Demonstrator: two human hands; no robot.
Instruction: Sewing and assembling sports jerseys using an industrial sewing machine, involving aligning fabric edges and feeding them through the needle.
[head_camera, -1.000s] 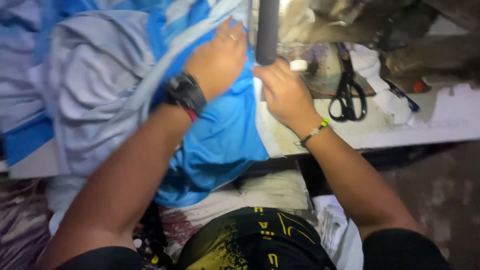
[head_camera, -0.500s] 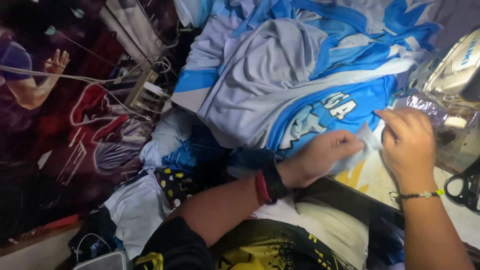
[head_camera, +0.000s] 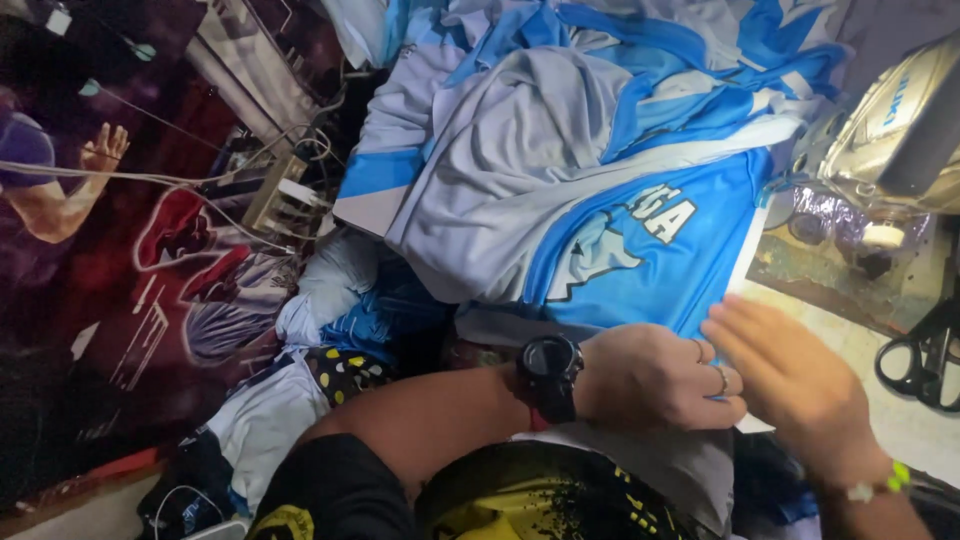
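While pressed flat on the lower edge of a blue jersey (head_camera: 650, 265), left hand (head_camera: 655, 380), watch (head_camera: 550, 375) on the wrist, fingers curled down on the cloth rather than pinching it. Right hand (head_camera: 795, 375) just beside it, open, fingers together, touching the same edge where the jersey meets the worktable (head_camera: 900, 420). Jersey at the front of a heap of grey and blue shirts (head_camera: 520, 170). Scissors (head_camera: 925, 365) at far right, sewing machine (head_camera: 905, 125) above. Best handled, by the look of it, with both palms smoothing the hem flat before shifting the cloth.
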